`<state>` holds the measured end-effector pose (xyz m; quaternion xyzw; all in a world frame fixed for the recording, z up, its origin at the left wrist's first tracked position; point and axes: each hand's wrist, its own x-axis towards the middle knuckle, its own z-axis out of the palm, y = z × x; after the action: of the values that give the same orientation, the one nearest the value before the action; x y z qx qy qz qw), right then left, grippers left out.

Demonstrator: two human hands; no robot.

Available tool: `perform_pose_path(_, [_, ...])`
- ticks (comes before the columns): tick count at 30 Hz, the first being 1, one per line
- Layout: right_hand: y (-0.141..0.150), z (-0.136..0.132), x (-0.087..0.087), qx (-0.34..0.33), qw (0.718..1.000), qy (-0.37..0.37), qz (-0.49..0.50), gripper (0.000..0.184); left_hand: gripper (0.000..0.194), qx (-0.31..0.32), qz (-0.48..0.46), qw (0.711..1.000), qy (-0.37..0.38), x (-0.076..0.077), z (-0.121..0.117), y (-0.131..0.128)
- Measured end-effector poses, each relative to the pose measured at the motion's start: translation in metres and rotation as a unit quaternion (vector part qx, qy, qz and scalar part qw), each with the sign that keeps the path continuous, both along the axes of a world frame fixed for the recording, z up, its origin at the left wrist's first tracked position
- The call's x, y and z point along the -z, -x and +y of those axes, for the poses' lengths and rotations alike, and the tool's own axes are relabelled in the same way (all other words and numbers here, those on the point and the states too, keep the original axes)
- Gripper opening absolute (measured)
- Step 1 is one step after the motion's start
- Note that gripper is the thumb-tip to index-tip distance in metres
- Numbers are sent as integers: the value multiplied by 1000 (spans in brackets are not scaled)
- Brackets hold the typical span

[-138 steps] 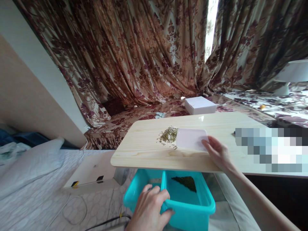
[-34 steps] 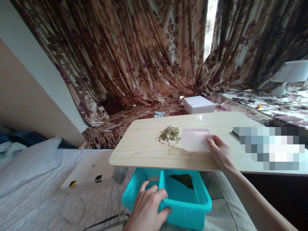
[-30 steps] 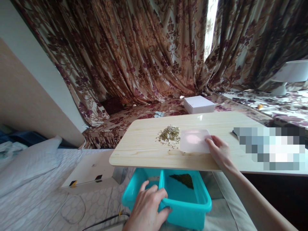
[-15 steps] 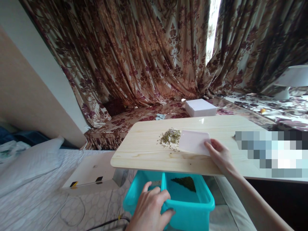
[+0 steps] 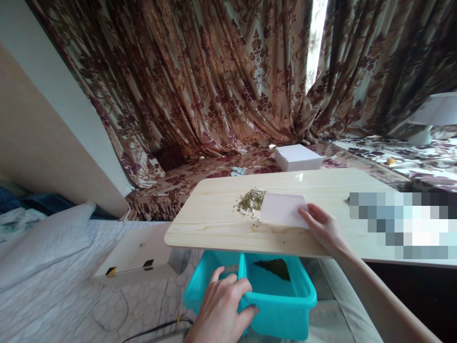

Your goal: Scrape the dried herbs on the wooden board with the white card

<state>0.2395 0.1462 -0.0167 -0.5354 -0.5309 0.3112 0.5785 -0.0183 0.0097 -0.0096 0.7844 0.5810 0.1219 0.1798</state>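
Observation:
My right hand pinches the right edge of a thin white plastic scraper sheet above the pale wooden board. The sheet's left edge meets a pile of small green beans mixed with white grains. A few loose beans lie in front of the pile. Lower down, my left hand grips the near rim of a turquoise divided bin, thumb outside and fingers over the edge by the divider. Dark green beans lie in the bin's right compartment; some pale grains show in the left one, partly hidden by my fingers.
A white box and a small pale cloth sit behind the board. At its right end is a blurred-out object. A flat white carton and a dark cable lie on the bed at left.
The sheet has shifted slightly right and back left, its left edge now against the pile again. A few beans have come loose toward the board's front. My left hand keeps its grip on the bin.

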Motion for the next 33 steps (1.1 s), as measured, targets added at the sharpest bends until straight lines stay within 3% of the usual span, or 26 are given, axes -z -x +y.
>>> perform_pose_path(11, [3, 0, -1, -35, 999, -6, 0, 34, 9, 0, 9, 1000, 6, -2, -1, -1])
perform_pose_path(33, [15, 7, -6, -105, 994, 0, 17, 30, 9, -2, 5, 1000, 8, -3, -1, 0])
